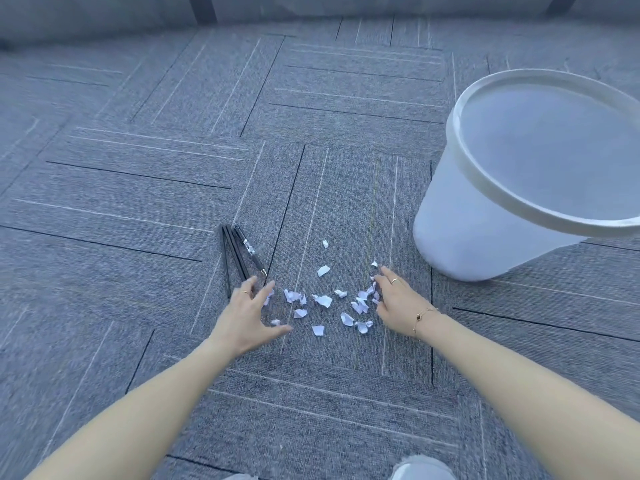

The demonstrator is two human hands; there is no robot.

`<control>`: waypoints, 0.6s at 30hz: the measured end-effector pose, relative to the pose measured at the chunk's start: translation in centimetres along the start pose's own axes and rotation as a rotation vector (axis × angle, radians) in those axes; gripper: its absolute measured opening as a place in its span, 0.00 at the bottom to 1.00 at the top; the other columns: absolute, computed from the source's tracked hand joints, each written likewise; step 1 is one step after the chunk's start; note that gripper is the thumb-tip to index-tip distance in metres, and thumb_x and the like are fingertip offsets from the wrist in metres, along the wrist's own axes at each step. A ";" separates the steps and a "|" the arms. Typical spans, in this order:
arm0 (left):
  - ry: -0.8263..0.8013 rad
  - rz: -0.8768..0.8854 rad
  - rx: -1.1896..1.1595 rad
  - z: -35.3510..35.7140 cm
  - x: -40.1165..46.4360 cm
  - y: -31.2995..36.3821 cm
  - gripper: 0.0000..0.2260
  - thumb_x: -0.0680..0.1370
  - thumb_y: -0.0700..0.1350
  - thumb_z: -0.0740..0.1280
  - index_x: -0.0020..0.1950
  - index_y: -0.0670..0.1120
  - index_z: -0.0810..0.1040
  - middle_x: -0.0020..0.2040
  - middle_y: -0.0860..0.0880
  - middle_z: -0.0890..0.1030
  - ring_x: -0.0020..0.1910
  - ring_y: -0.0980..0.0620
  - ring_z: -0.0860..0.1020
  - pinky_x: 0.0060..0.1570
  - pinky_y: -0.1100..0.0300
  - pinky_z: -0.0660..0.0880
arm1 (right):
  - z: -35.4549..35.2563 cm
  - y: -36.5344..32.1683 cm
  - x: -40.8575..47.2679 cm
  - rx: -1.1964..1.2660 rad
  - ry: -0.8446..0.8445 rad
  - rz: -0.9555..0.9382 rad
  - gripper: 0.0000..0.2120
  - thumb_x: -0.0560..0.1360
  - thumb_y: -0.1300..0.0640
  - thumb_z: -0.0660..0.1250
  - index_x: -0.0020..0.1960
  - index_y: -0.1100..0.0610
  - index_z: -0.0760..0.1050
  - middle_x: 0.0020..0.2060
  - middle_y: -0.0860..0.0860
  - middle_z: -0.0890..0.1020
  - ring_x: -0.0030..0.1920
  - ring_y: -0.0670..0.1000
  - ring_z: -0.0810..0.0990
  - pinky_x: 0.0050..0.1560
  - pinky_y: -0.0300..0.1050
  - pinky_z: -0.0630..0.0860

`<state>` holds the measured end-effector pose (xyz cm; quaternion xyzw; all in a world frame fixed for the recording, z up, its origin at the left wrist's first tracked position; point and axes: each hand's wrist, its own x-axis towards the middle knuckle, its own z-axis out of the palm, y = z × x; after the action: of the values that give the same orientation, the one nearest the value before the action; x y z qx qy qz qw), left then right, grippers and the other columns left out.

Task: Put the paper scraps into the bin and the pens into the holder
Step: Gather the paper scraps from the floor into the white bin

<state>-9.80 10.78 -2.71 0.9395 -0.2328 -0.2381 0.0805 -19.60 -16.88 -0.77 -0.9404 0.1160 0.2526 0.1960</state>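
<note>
Several small white paper scraps (322, 301) lie scattered on the grey carpet between my two hands. My left hand (250, 315) is spread over the scraps' left edge, fingers straight, its fingertips over the near ends of the pens. Three black pens (239, 256) lie side by side just beyond it. At the right edge of the scraps my right hand (398, 303) rests with relaxed fingers touching a cluster of them. A white translucent bin (478, 216) stands upright at the right. No pen holder is in view.
Grey carpet tiles (173, 150) with thin line patterns cover the floor all round. A wall or low panel (104, 19) runs along the far edge. My knee (420, 471) shows at the bottom of the view.
</note>
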 end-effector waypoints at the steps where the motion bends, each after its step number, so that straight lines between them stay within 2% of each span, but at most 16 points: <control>1: -0.051 0.027 0.038 0.2 -0.3 0.1 0.44 0.66 0.69 0.66 0.76 0.55 0.52 0.76 0.47 0.53 0.74 0.46 0.56 0.66 0.46 0.67 | 0.1 -0.1 0.0 0.003 -0.022 0.009 0.28 0.77 0.61 0.53 0.75 0.59 0.48 0.76 0.54 0.46 0.76 0.53 0.46 0.75 0.52 0.56; 2: -0.080 0.053 0.078 0.5 -0.6 0.3 0.44 0.67 0.67 0.66 0.76 0.54 0.51 0.76 0.47 0.53 0.74 0.46 0.55 0.67 0.47 0.65 | 0.2 -0.2 0.0 -0.002 -0.040 0.012 0.29 0.77 0.61 0.53 0.76 0.58 0.47 0.76 0.54 0.45 0.76 0.54 0.45 0.75 0.52 0.56; 4: -0.062 0.081 0.117 0.8 -1.1 0.6 0.39 0.71 0.62 0.65 0.76 0.51 0.54 0.76 0.46 0.56 0.72 0.47 0.59 0.66 0.50 0.68 | 0.4 -0.3 0.0 -0.018 -0.067 0.012 0.29 0.77 0.60 0.53 0.76 0.58 0.45 0.76 0.54 0.44 0.76 0.53 0.43 0.75 0.53 0.54; 7: 0.057 0.093 0.033 0.8 -1.4 0.8 0.26 0.77 0.52 0.63 0.73 0.45 0.63 0.71 0.44 0.65 0.63 0.49 0.71 0.57 0.55 0.75 | 0.4 0.0 -0.2 -0.027 -0.078 0.018 0.29 0.77 0.60 0.53 0.76 0.59 0.46 0.76 0.54 0.45 0.76 0.53 0.44 0.75 0.54 0.54; 11: 0.156 0.094 -0.112 0.8 -1.3 0.9 0.17 0.78 0.46 0.62 0.66 0.42 0.72 0.60 0.47 0.73 0.49 0.54 0.75 0.48 0.63 0.76 | 0.0 0.6 -0.4 -0.030 -0.060 0.017 0.27 0.78 0.60 0.53 0.75 0.59 0.50 0.76 0.54 0.47 0.76 0.53 0.48 0.74 0.53 0.58; 14: 0.169 0.096 -0.134 0.7 -0.8 1.0 0.13 0.79 0.45 0.61 0.61 0.42 0.75 0.56 0.48 0.73 0.44 0.55 0.76 0.46 0.63 0.76 | 0.0 0.7 -0.4 -0.028 -0.043 0.000 0.26 0.78 0.60 0.54 0.75 0.59 0.52 0.76 0.54 0.49 0.76 0.53 0.49 0.73 0.51 0.59; 18: 0.168 0.084 -0.155 0.6 0.2 1.4 0.08 0.79 0.42 0.61 0.53 0.41 0.76 0.52 0.47 0.74 0.44 0.52 0.78 0.48 0.58 0.78 | 0.4 0.6 -0.4 -0.031 0.009 -0.012 0.25 0.79 0.58 0.54 0.74 0.60 0.53 0.76 0.56 0.52 0.76 0.53 0.50 0.73 0.52 0.59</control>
<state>-10.50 9.44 -2.93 0.9365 -0.2452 -0.1725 0.1819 -20.29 -17.24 -1.06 -0.9451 0.1073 0.2491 0.1823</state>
